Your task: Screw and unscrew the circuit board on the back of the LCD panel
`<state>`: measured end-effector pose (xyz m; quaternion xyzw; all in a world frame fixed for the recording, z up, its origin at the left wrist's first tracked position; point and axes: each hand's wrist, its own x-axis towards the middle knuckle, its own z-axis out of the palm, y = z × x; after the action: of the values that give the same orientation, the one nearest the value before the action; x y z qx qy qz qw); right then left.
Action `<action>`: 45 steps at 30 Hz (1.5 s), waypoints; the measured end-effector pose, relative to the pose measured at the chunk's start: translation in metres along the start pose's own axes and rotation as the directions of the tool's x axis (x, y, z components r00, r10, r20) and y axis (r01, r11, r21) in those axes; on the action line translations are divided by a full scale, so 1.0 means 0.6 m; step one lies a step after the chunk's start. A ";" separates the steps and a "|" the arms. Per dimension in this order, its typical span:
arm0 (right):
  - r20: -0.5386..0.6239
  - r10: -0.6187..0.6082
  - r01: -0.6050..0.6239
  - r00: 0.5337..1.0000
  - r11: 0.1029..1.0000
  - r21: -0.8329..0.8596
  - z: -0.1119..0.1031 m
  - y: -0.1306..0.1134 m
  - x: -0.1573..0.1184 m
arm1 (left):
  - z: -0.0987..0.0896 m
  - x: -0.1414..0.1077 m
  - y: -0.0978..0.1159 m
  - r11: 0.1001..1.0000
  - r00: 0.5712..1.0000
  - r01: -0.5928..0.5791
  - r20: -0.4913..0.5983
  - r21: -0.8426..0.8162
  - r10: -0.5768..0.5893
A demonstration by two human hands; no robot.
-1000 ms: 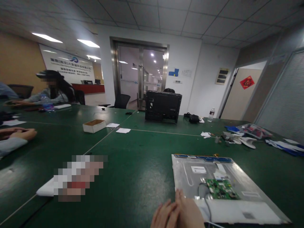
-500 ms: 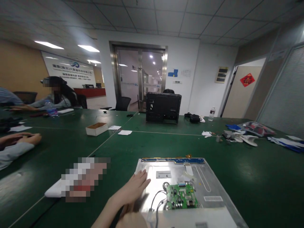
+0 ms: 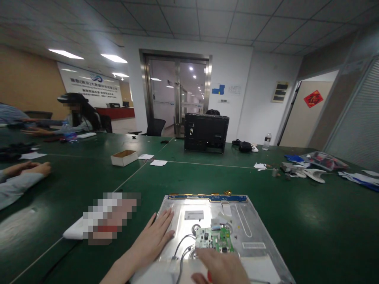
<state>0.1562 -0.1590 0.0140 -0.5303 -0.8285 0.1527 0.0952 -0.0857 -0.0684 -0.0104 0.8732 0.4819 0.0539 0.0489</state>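
A silver display panel (image 3: 204, 209) lies back side up on the table before me. A green circuit board (image 3: 219, 238) sits on it, with black cables at its left and a blue strip board (image 3: 207, 198) along the far edge. My left hand (image 3: 155, 236) rests with spread fingers on the panel's left side. Over the lower edge of the green board, my right hand (image 3: 223, 266) is curled around a red-handled tool (image 3: 210, 277). Most of that tool is hidden by the hand, so its kind is unclear.
A black monitor housing (image 3: 206, 133) stands farther back. To the left are an open box (image 3: 124, 157) and a pixelated item with a white edge (image 3: 72, 230). Loose parts (image 3: 296, 169) and a bottle (image 3: 267, 141) are at the right. Another person's hands (image 3: 38, 169) rest at far left.
My right hand has moved from the panel's lower left, rightward to the green board. My left hand and the panel appear shifted left and lie flatter; the view has turned slightly.
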 end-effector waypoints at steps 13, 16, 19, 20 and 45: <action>-0.045 0.207 -0.196 0.977 0.964 0.177 -0.071 0.179 0.021 | -0.037 -0.008 -0.034 1.000 0.998 0.025 -0.057 -0.017 -0.026; -0.043 0.166 -0.155 0.985 0.970 0.188 -0.072 0.183 0.039 | -0.057 -0.008 -0.013 0.991 0.993 0.025 -0.107 -0.132 -0.040; -0.027 0.122 -0.115 0.992 0.974 0.194 -0.077 0.187 0.048 | -0.079 -0.007 0.013 0.952 0.997 -0.012 -0.073 -0.307 -0.012; -0.024 0.107 -0.100 0.994 0.976 0.193 -0.078 0.187 0.049 | -0.085 -0.006 0.022 0.937 0.999 -0.015 -0.046 -0.350 -0.001; -0.004 0.064 -0.064 0.998 0.996 0.069 -0.074 0.191 0.053 | -0.053 0.017 0.044 0.861 0.985 -0.026 0.135 -0.507 0.110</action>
<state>0.2548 -0.0787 0.0150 -0.5534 -0.8051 0.1825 0.1108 -0.0626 -0.0727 0.0249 0.8480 0.4145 0.1095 0.3115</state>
